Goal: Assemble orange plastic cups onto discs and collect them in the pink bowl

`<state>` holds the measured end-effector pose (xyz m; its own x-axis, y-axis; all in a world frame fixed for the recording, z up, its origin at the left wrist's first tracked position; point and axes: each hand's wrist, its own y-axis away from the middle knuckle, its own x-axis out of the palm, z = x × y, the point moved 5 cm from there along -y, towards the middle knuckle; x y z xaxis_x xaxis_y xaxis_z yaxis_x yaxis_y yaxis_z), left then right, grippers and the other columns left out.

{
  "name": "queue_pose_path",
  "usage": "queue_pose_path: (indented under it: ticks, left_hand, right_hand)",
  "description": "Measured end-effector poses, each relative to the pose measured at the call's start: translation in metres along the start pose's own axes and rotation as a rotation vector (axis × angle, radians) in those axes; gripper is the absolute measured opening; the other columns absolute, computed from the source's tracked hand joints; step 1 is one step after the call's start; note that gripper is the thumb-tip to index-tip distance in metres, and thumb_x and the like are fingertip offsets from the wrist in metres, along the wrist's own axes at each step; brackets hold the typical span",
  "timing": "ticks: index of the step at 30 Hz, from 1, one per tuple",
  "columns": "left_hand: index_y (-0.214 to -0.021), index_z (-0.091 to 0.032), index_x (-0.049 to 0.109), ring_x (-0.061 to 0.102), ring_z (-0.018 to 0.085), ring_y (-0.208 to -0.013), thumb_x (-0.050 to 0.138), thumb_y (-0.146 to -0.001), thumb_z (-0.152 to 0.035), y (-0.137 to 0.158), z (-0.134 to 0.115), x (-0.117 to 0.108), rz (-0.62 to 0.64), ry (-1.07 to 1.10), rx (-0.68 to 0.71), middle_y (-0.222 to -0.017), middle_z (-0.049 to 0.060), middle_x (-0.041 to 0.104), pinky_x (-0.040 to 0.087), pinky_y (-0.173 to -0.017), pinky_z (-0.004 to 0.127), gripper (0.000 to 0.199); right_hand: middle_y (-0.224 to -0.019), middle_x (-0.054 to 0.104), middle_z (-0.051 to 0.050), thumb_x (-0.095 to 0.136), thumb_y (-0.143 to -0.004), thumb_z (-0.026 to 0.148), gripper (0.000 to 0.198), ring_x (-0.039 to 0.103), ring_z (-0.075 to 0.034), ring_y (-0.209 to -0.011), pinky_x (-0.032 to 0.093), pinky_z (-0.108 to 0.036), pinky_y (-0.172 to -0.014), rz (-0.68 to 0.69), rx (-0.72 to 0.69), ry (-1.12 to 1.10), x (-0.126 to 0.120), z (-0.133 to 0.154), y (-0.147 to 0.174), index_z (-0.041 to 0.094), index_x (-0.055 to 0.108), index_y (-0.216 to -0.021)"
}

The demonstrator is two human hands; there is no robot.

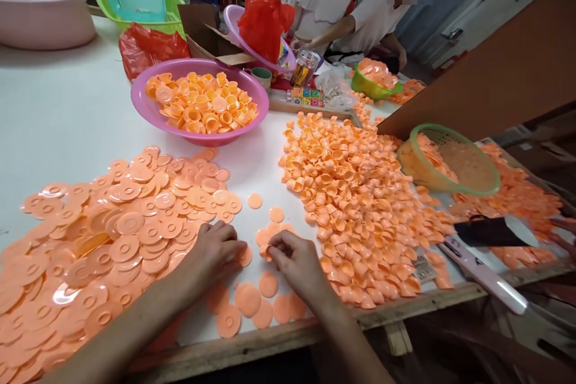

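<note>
My left hand (219, 252) is closed at the right edge of a heap of orange plastic saucers (130, 222). Its fingertips hold the edge of a small orange disc (245, 257), low over the white table. Just across from it, my right hand (292, 259) pinches a small orange plastic piece (266, 252), its shape mostly hidden by the fingers. Several flat orange discs (248, 300) lie in front of and between my hands. A large pile of tiny orange toy cups (351, 204) spreads out to the right of my right hand.
Behind the saucers stands a pink basin (144, 109) with assembled-looking orange cups. A yellow-green basket (472, 177) and a lilac hair-straightener-like tool (483, 279) lie at right. A brown board (486, 66) slants there. A person (373, 18) works across the table.
</note>
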<state>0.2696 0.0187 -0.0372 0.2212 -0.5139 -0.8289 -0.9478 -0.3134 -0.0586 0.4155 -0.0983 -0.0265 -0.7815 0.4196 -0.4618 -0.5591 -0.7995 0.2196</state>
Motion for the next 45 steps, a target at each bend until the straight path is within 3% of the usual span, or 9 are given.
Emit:
queue_pose_path:
  ticks: [6, 13, 18, 31, 34, 36, 41, 43, 45]
  left_hand:
    - [-0.094, -0.025, 0.073, 0.054, 0.019, -0.086, 0.067, -0.085, -0.027, -0.006, 0.007, 0.01, -0.037, 0.082, -0.044, -0.085, 0.003, 0.062, 0.032, -0.073, 0.035, 0.011]
    - [-0.089, -0.022, 0.072, 0.056, 0.017, -0.081, 0.059, -0.084, -0.023, -0.005, 0.008, -0.002, 0.037, 0.398, -0.243, -0.084, 0.004, 0.063, 0.04, -0.071, 0.03, 0.014]
    - [-0.059, -0.017, 0.053, 0.049, 0.011, -0.06, 0.053, -0.083, -0.023, -0.004, 0.008, 0.007, -0.009, 0.447, -0.468, -0.068, -0.001, 0.053, 0.033, -0.056, 0.025, 0.025]
    - [-0.067, -0.018, 0.057, 0.055, 0.014, -0.066, 0.05, -0.083, -0.025, 0.007, 0.005, 0.01, -0.242, 0.43, -0.417, -0.071, 0.001, 0.059, 0.041, -0.06, 0.026, 0.019]
    - [-0.062, -0.018, 0.059, 0.056, 0.013, -0.053, 0.054, -0.079, -0.027, -0.002, 0.016, -0.028, -0.305, 0.541, -0.532, -0.053, -0.002, 0.057, 0.042, -0.053, 0.025, 0.02]
    - [-0.066, -0.017, 0.062, 0.055, 0.012, -0.048, 0.058, -0.08, -0.031, -0.018, 0.03, -0.084, -0.447, 0.583, -0.593, -0.05, -0.003, 0.057, 0.043, -0.05, 0.023, 0.02]
    - [-0.115, -0.006, 0.059, 0.061, 0.008, -0.064, 0.06, -0.085, -0.039, -0.068, 0.056, -0.225, -0.925, 0.45, -0.433, -0.089, 0.004, 0.065, 0.049, -0.066, 0.027, 0.045]
    - [-0.105, -0.007, 0.064, 0.06, 0.009, -0.068, 0.058, -0.086, -0.036, -0.081, 0.056, -0.221, -0.849, 0.298, -0.374, -0.088, 0.004, 0.065, 0.048, -0.071, 0.028, 0.035]
    - [-0.08, -0.013, 0.067, 0.06, 0.014, -0.072, 0.058, -0.086, -0.03, -0.084, 0.048, -0.176, -0.607, 0.153, -0.265, -0.078, 0.003, 0.066, 0.047, -0.071, 0.028, 0.02]
  right_hand:
    - [-0.058, 0.056, 0.003, 0.053, -0.076, 0.011, 0.014, 0.051, -0.011, -0.055, 0.036, -0.021, -0.052, 0.058, -0.034, 0.092, 0.047, 0.007, -0.01, 0.019, 0.054, -0.064]
    - [-0.059, 0.056, 0.002, 0.049, -0.079, 0.007, 0.019, 0.05, -0.012, -0.056, 0.031, -0.022, -0.053, 0.085, -0.125, 0.293, 0.052, 0.021, -0.007, 0.02, 0.047, -0.064]
    - [-0.061, 0.056, 0.002, 0.047, -0.082, 0.009, 0.02, 0.049, -0.012, -0.057, 0.03, -0.023, -0.053, 0.121, -0.105, 0.33, 0.052, 0.024, -0.007, 0.02, 0.046, -0.065]
    - [-0.072, 0.068, -0.002, 0.048, -0.089, 0.018, 0.018, 0.061, -0.015, -0.065, 0.044, -0.024, -0.06, 0.05, -0.143, 0.073, 0.06, 0.023, -0.003, 0.019, 0.064, -0.082]
    - [-0.074, 0.07, -0.002, 0.051, -0.088, 0.023, 0.021, 0.061, -0.015, -0.061, 0.047, -0.025, -0.059, 0.052, -0.162, 0.043, 0.033, 0.023, -0.007, 0.019, 0.07, -0.095]
    - [-0.087, 0.072, -0.005, 0.051, -0.088, 0.026, 0.025, 0.064, -0.017, -0.07, 0.05, -0.028, -0.065, -0.135, -0.176, 0.103, -0.007, 0.018, -0.015, 0.019, 0.071, -0.101]
    - [-0.097, 0.066, -0.014, 0.049, -0.084, 0.022, 0.029, 0.06, -0.026, -0.091, 0.048, -0.04, -0.083, -0.467, -0.14, 0.594, -0.092, -0.011, -0.031, 0.015, 0.072, -0.101]
    - [-0.096, 0.064, -0.014, 0.05, -0.085, 0.022, 0.03, 0.057, -0.028, -0.094, 0.046, -0.042, -0.085, -0.448, -0.115, 0.721, -0.101, -0.023, -0.034, 0.014, 0.071, -0.105]
    - [-0.096, 0.063, -0.015, 0.05, -0.086, 0.021, 0.03, 0.055, -0.029, -0.097, 0.045, -0.043, -0.088, -0.438, -0.124, 0.774, -0.101, -0.03, -0.034, 0.013, 0.07, -0.108]
